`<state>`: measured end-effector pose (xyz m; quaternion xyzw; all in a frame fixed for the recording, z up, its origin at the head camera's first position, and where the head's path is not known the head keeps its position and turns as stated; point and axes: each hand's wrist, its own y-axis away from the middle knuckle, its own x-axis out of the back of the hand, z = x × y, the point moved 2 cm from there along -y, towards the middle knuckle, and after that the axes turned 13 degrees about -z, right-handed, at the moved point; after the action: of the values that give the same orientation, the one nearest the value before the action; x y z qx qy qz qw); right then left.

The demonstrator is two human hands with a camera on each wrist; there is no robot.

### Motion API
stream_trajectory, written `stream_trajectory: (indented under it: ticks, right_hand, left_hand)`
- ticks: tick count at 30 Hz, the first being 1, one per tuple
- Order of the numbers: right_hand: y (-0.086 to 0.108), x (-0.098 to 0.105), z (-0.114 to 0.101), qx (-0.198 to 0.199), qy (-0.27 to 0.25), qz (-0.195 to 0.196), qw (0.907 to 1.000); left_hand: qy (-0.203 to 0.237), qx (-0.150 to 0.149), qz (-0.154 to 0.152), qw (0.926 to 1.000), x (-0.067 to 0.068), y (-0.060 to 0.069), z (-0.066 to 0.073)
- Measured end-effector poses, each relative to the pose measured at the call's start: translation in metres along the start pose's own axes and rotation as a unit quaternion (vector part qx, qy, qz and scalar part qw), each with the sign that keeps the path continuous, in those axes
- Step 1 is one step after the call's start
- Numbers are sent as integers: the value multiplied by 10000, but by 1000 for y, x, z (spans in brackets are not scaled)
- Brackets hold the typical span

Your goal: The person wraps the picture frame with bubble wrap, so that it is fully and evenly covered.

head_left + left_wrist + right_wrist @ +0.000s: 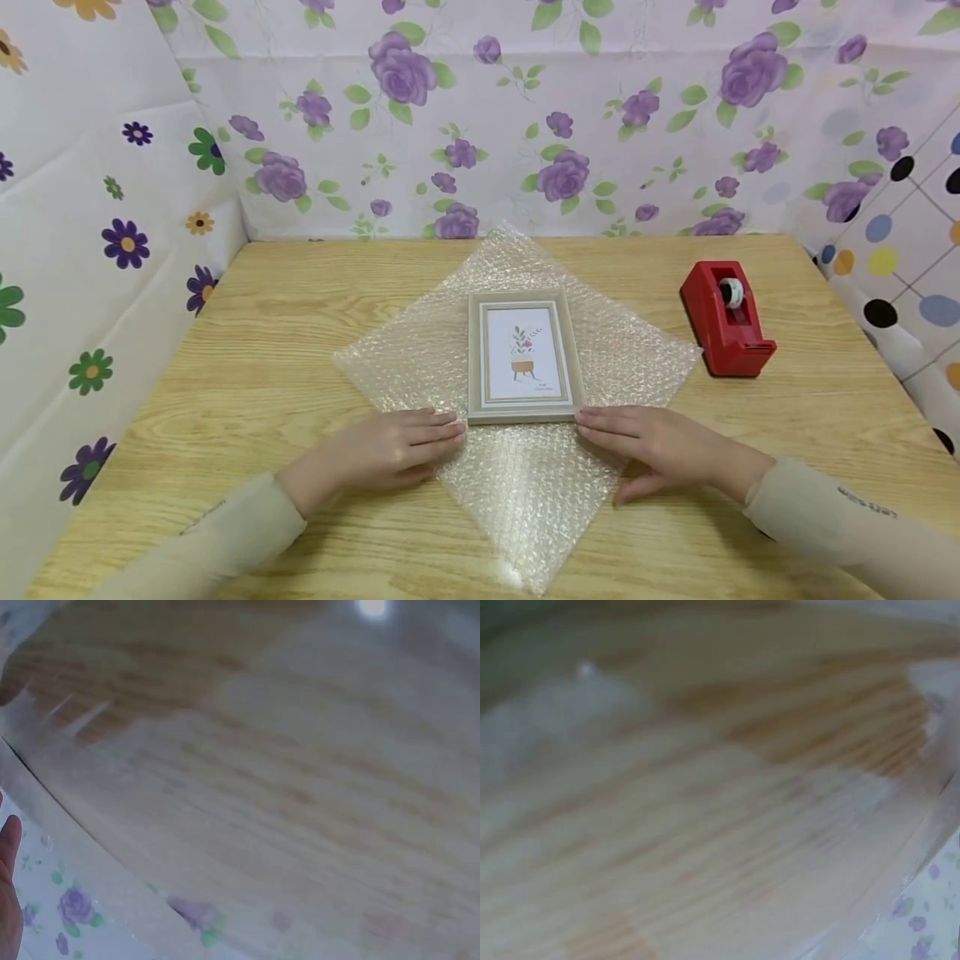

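Observation:
A picture frame with a plant print lies face up on a sheet of bubble wrap, which is turned so that one corner points toward the person. At the frame's lower left corner, the left hand rests on the wrap with its fingers extended. Straight fingers of the right hand touch the lower right corner, its thumb spread on the table side. Part of the left hand shows at the edge of the left wrist view; the right wrist view shows mostly blurred wood grain.
A red tape dispenser with a roll of tape stands at the right, close to the wrap's right corner. The wooden table is bordered by a flowered cloth behind and patterned cloths at both sides.

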<state>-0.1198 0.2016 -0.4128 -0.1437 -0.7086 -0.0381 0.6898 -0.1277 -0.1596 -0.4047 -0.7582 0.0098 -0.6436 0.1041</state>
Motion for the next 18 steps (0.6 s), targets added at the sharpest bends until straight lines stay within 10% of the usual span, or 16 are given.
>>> stream_trajectory:
  ticks: [12,18]
  right_hand:
    - [1,-7,-6,781,1151,-43,9903]
    - [2,0,-5,491,929,191,9943]
  left_hand:
    - [-435,-196,-172,9987,0,1,11]
    - [-419,-140,477,9979,-1,-1,8]
